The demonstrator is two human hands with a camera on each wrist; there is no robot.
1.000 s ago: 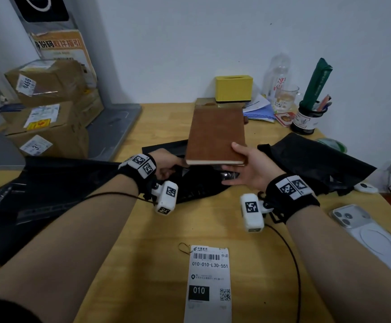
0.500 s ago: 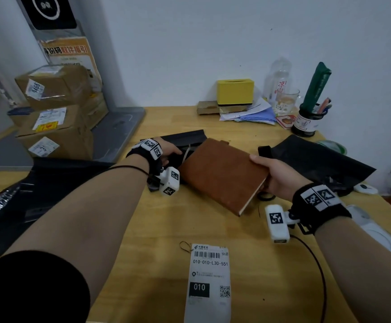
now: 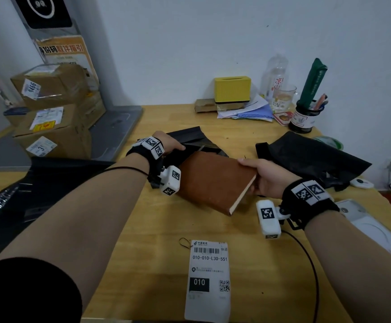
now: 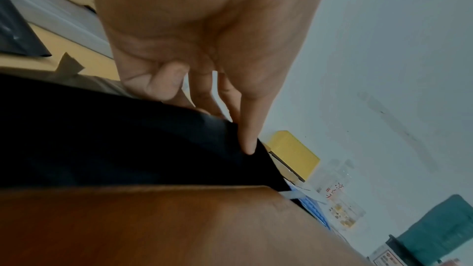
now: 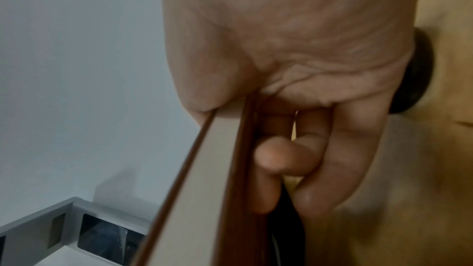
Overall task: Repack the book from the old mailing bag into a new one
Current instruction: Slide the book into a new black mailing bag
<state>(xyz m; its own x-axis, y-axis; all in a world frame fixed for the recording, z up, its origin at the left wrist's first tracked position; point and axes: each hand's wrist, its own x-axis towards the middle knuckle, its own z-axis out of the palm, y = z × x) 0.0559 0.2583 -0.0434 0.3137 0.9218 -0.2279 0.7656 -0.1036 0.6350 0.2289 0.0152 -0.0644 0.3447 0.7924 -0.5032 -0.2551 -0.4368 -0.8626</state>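
A brown-covered book (image 3: 215, 180) hangs tilted just above the wooden table (image 3: 157, 241). My right hand (image 3: 259, 176) grips its right edge, thumb on the cover and fingers (image 5: 289, 161) curled beneath; the pale page edge (image 5: 225, 149) shows in the right wrist view. The book's far corner points at the mouth of a small black mailing bag (image 3: 189, 139). My left hand (image 3: 171, 145) holds that bag's lip, with its fingers (image 4: 245, 128) along the black film (image 4: 128, 139). A second black bag (image 3: 306, 157) lies crumpled at the right. I cannot tell whether the corner is inside the bag.
A large black bag (image 3: 26, 194) covers the table's left. A white shipping label (image 3: 207, 276) lies at the front, a phone (image 3: 364, 220) at the right edge. Yellow box (image 3: 233, 89), papers, glass and pen pot (image 3: 303, 120) line the wall. Cardboard boxes (image 3: 49, 113) stack at left.
The book came down from in front of me, turned and tilted toward the small black bag. My left hand reached farther onto that bag's lip.
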